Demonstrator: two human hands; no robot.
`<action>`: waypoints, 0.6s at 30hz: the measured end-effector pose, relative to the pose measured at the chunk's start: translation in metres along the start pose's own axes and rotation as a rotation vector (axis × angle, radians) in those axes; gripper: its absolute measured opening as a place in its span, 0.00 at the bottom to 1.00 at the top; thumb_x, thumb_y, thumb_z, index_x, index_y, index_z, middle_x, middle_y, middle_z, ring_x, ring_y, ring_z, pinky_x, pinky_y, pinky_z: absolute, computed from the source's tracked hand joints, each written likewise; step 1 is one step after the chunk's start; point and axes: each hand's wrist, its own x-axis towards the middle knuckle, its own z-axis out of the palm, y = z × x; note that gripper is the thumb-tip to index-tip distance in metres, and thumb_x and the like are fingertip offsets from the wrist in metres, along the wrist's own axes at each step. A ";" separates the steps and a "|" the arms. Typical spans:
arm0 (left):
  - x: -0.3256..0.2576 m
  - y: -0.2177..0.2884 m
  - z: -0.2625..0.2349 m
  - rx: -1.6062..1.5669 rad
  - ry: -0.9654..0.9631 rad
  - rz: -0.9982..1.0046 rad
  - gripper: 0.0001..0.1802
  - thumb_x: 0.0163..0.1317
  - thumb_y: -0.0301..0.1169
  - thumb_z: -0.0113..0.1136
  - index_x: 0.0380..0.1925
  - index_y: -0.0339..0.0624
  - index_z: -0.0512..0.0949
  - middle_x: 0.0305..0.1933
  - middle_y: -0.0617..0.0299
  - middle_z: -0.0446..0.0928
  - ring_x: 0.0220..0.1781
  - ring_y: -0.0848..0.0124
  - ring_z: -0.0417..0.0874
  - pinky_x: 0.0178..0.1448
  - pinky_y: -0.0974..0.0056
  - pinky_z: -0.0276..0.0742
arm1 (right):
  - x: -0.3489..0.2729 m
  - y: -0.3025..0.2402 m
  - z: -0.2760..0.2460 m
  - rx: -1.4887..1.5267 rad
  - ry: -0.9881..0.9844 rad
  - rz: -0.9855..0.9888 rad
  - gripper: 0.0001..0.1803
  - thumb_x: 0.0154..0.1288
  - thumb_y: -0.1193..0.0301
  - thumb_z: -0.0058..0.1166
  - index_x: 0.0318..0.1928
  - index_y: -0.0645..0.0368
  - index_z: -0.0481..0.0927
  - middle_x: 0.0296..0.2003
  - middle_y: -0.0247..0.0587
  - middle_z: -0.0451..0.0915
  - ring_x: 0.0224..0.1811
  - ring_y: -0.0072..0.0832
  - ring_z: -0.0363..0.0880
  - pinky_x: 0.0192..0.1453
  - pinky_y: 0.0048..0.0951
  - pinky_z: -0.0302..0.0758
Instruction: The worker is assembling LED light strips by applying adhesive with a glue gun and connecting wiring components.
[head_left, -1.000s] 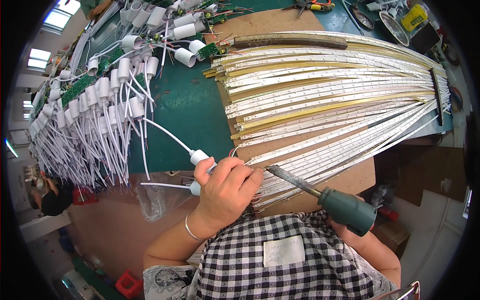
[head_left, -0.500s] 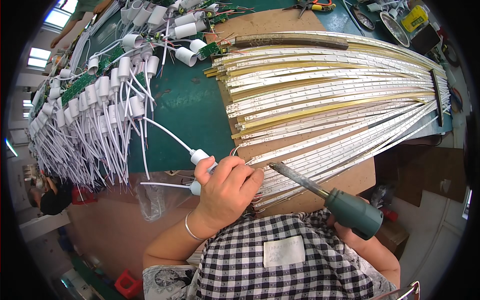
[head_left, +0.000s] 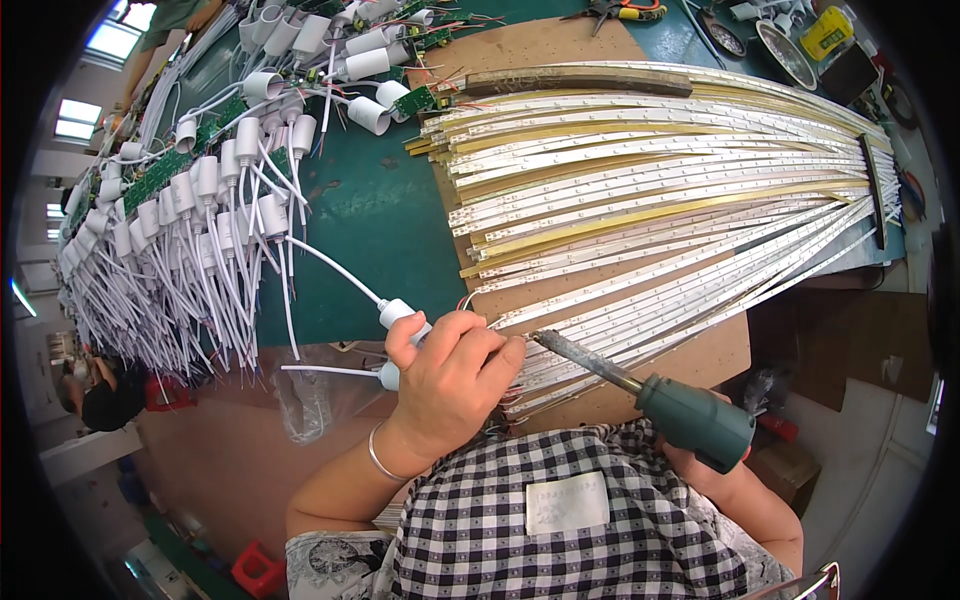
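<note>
My left hand (head_left: 450, 370) is closed over the near left ends of the LED strips (head_left: 600, 310), fingers bent and pressed together. What it pinches is hidden under the fingers; thin wires (head_left: 466, 299) show beside the knuckles. Against its left side lies a white cylindrical cap (head_left: 398, 313) with a white cable, and a second white cap (head_left: 389, 376) sits just below. My right hand (head_left: 705, 472) grips the green handle of a soldering iron (head_left: 695, 422), partly hidden behind it. The iron's dark, worn tip points left, close to my left fingertips at the strip ends.
Many white caps with cables and green circuit boards (head_left: 150, 190) are heaped at left. A dark bar (head_left: 578, 81) lies across the far strips, another (head_left: 874, 190) across their right ends. Pliers (head_left: 615, 14), a round metal dish (head_left: 786, 55) and a yellow container (head_left: 826, 33) stand at the back.
The soldering iron and my right hand have shifted slightly left, bringing the tip nearer my left fingertips. My left hand has barely moved.
</note>
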 end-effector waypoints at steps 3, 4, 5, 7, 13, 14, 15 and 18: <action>-0.001 0.000 0.001 0.001 0.005 -0.002 0.07 0.52 0.29 0.62 0.31 0.56 0.84 0.30 0.77 0.75 0.45 0.73 0.77 0.62 0.50 0.49 | 0.000 0.000 0.000 -0.008 -0.003 -0.009 0.20 0.55 0.73 0.58 0.51 0.56 0.80 0.47 0.42 0.83 0.49 0.41 0.80 0.53 0.37 0.72; -0.001 0.000 0.001 0.001 0.008 -0.002 0.07 0.52 0.29 0.63 0.31 0.56 0.84 0.30 0.77 0.75 0.45 0.73 0.77 0.62 0.50 0.49 | 0.000 0.000 0.000 -0.025 -0.004 -0.023 0.20 0.55 0.73 0.59 0.51 0.57 0.80 0.47 0.42 0.83 0.49 0.41 0.80 0.53 0.36 0.72; -0.001 0.000 0.001 0.001 0.008 -0.003 0.07 0.52 0.29 0.63 0.31 0.56 0.84 0.30 0.77 0.75 0.45 0.73 0.77 0.62 0.50 0.49 | 0.000 0.000 0.000 -0.025 0.000 -0.024 0.20 0.55 0.73 0.59 0.51 0.57 0.80 0.47 0.42 0.83 0.49 0.41 0.80 0.53 0.36 0.73; -0.001 0.000 0.001 0.000 0.007 -0.004 0.07 0.51 0.29 0.63 0.30 0.56 0.84 0.30 0.77 0.75 0.45 0.73 0.77 0.61 0.50 0.49 | 0.000 0.000 0.000 -0.026 0.008 -0.027 0.20 0.55 0.73 0.59 0.51 0.58 0.80 0.47 0.42 0.83 0.49 0.41 0.80 0.54 0.37 0.73; 0.000 0.000 0.000 0.001 -0.002 -0.007 0.07 0.51 0.29 0.63 0.30 0.56 0.84 0.30 0.77 0.75 0.45 0.72 0.77 0.61 0.50 0.49 | 0.002 0.002 0.001 -0.139 0.047 -0.128 0.20 0.54 0.74 0.60 0.51 0.59 0.80 0.47 0.44 0.82 0.48 0.43 0.80 0.53 0.37 0.74; 0.000 0.000 0.000 -0.002 -0.006 -0.005 0.07 0.53 0.30 0.62 0.31 0.57 0.84 0.31 0.77 0.75 0.45 0.73 0.77 0.62 0.50 0.49 | 0.002 0.001 0.001 -0.146 0.052 -0.134 0.20 0.54 0.74 0.60 0.51 0.59 0.80 0.47 0.44 0.82 0.48 0.43 0.80 0.53 0.37 0.75; -0.001 -0.001 0.000 -0.005 -0.009 -0.002 0.07 0.54 0.30 0.61 0.32 0.57 0.83 0.31 0.76 0.74 0.45 0.74 0.77 0.64 0.50 0.48 | 0.002 0.001 0.001 -0.154 0.056 -0.141 0.20 0.54 0.74 0.60 0.51 0.59 0.80 0.48 0.44 0.82 0.48 0.43 0.80 0.52 0.37 0.75; -0.001 -0.002 0.000 -0.003 -0.012 -0.001 0.06 0.56 0.31 0.61 0.33 0.57 0.83 0.31 0.76 0.74 0.45 0.74 0.77 0.65 0.50 0.47 | 0.001 0.002 0.001 -0.152 0.059 -0.147 0.20 0.55 0.73 0.59 0.50 0.59 0.81 0.47 0.45 0.82 0.48 0.43 0.80 0.50 0.37 0.75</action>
